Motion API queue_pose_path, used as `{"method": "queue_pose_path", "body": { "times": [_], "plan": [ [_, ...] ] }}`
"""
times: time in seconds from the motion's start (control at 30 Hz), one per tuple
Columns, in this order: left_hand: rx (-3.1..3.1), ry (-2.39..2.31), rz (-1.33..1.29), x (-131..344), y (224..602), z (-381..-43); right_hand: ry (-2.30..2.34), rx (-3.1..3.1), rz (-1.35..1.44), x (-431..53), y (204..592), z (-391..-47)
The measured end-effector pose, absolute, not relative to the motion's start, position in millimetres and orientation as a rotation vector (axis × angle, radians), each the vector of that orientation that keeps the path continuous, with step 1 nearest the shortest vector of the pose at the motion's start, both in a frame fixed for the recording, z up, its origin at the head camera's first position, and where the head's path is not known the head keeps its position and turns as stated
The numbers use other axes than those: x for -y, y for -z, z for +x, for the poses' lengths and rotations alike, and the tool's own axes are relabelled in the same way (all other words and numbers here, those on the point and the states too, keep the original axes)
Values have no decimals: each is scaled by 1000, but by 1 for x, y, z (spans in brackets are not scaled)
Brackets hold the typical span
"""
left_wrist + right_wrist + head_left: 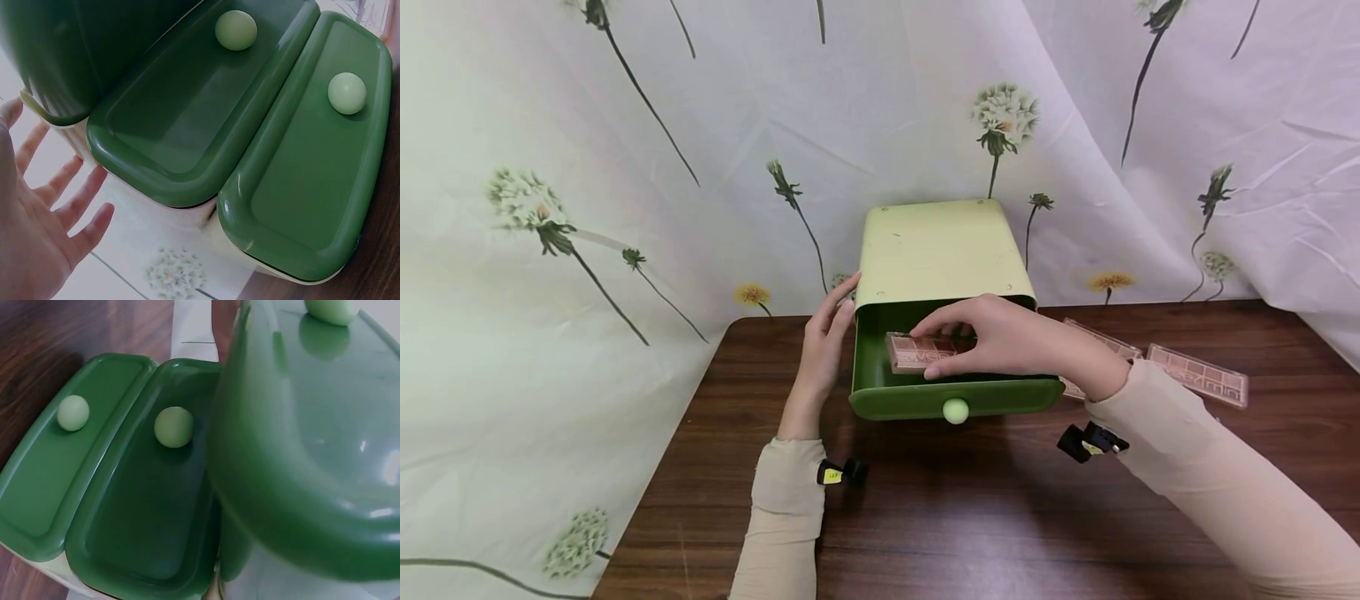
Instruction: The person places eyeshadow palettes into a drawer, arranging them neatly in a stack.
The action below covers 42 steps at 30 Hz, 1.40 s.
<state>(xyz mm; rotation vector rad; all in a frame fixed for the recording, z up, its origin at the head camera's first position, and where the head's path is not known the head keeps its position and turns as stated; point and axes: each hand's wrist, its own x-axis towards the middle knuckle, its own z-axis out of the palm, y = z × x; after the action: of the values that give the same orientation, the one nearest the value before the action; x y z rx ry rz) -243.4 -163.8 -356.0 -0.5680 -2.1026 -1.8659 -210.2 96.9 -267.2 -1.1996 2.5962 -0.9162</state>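
Note:
A small cabinet with a pale yellow-green top (943,250) stands against the cloth, its green top drawer (910,403) pulled out by a round light-green knob (956,411). Inside that drawer's opening, my right hand (1007,337) grips a clear-lidded eyeshadow palette (910,355) between thumb and fingers. My left hand (823,346) lies along the cabinet's left side, fingers extended; the left wrist view shows them spread at the side wall. Two lower drawers (187,112) sit closed in both wrist views. The right wrist view does not show the right hand, only the drawer fronts.
Right of the cabinet, another palette (1198,375) lies on the dark wooden table (925,517), with more palette edges (1105,337) partly hidden behind the right forearm. A flower-printed cloth (700,125) hangs behind, close to the cabinet's back.

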Motion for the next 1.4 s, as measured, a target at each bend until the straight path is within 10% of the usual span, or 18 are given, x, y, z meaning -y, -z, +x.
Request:
{"method": "queue_pose_path", "body": {
  "times": [1.4],
  "plan": [
    [2085,1883,-563,162,357,-244,754,-2607,-1167,-92,275,-224]
  ]
}}
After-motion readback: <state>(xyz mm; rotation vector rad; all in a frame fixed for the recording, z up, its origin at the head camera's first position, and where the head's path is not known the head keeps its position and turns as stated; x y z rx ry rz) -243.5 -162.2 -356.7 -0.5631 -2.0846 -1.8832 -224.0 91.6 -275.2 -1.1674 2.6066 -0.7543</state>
